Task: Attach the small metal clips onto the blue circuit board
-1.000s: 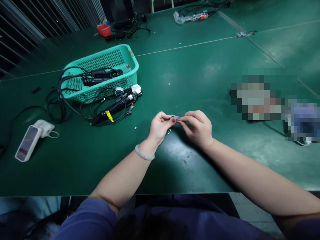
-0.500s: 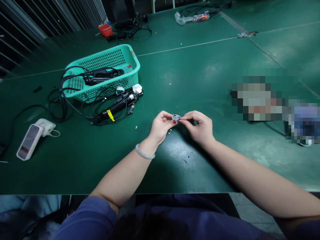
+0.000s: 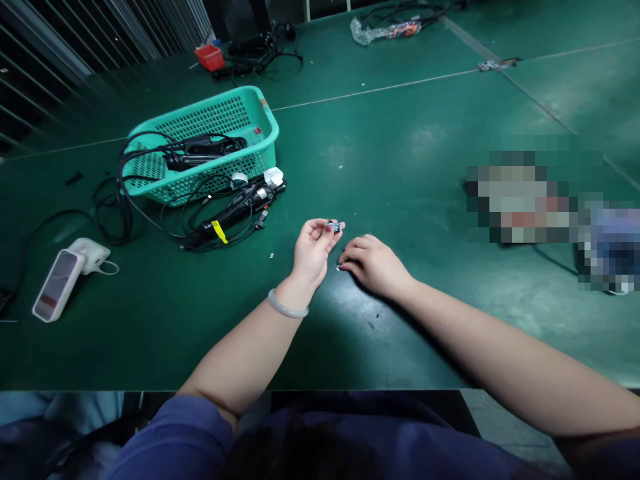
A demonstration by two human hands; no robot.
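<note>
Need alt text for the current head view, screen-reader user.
A person's left hand pinches a small grey part above a green table, while the right hand is at a small white piece. Farther left, a teal basket holds black corded equipment.

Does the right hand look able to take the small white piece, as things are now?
Yes, probably: the right hand is right at the small white piece, and the left hand, holding a small part, seems clear of it. Whether fingers touch the piece is unclear.
</note>
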